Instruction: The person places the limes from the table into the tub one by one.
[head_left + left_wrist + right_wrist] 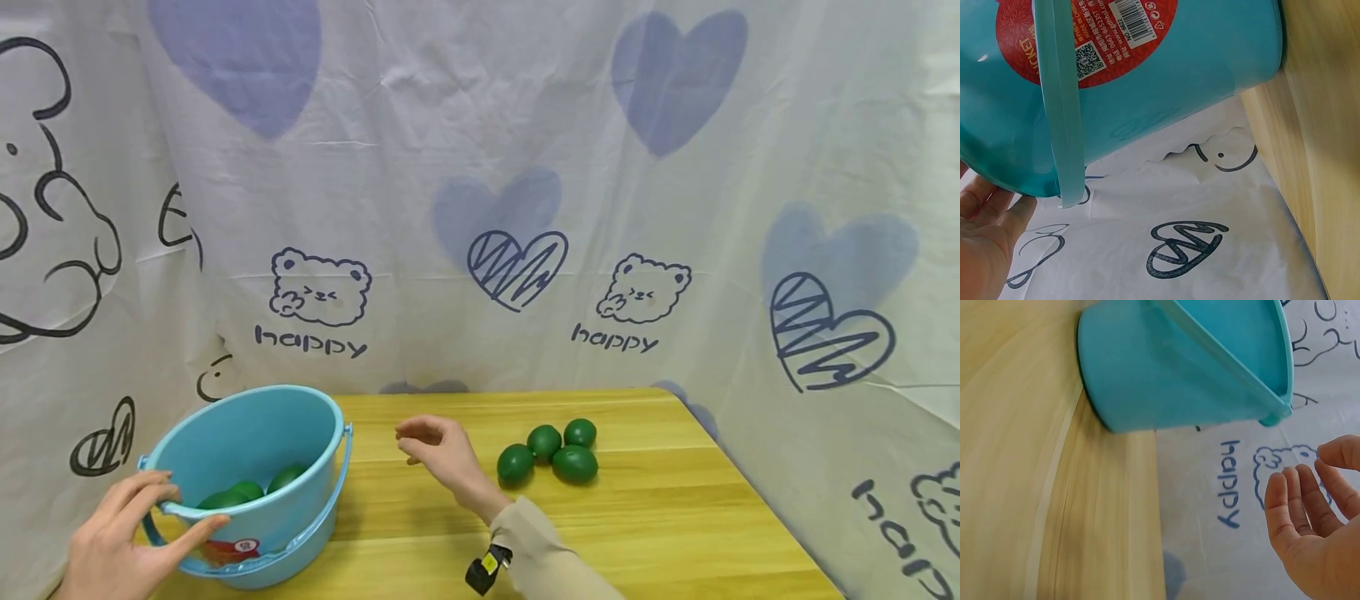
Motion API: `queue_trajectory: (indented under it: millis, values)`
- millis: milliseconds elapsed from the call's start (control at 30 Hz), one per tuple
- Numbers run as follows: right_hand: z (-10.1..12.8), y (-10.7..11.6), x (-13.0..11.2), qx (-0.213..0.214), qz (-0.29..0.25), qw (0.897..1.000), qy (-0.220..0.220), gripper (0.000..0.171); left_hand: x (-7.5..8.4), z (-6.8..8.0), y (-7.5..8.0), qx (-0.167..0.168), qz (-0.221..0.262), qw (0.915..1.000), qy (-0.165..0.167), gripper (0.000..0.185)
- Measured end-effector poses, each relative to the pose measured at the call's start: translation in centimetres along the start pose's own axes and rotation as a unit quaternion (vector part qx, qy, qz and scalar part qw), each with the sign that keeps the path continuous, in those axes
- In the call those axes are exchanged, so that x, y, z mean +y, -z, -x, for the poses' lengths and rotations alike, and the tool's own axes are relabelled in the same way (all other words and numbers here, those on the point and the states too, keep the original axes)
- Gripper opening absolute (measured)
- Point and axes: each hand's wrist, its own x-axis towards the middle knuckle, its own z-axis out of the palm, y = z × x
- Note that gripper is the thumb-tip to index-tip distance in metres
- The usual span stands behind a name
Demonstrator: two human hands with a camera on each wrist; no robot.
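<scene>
A light blue plastic bucket (pixel 303 525) stands at the left of the table, its swing handle (pixel 345 471) hanging down. My left hand (pixel 112 533) grips its rim at the near left, thumb along the outer wall. In the left wrist view those fingers (pixel 1013 215) are at the rim, below a red label (pixel 1104 69). Several smooth green limes (pixel 232 493) lie inside, partly hidden by the near wall. Right of the bucket, my right hand (pixel 446 458) hovers over the table with loosely bent fingers and nothing in them. Several more limes (pixel 575 464) sit in a cluster right of it.
The yellow wood-grain table (pixel 660 517) ends at a back edge close to a white printed curtain (pixel 420 333). More of this cloth hangs on the left and right sides. A dark strap with a small device (pixel 487 568) is on the right wrist.
</scene>
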Motion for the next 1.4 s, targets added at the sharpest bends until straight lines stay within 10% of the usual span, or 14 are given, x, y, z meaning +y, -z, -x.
queue_trajectory:
  millis: [433, 1400]
  values:
    - [1.6, 4.2, 1.5, 0.029, 0.004, 0.999, -0.019, 0.026, 0.7, 0.1, 0.0, -0.009, -0.038, 0.9974, 0.060, 0.061]
    - [4.5, 14.8, 4.3, 0.197, 0.030, 0.979, -0.032, 0.023, 1.1, 0.0, 0.2, -0.026, -0.048, 0.9961, 0.069, 0.062]
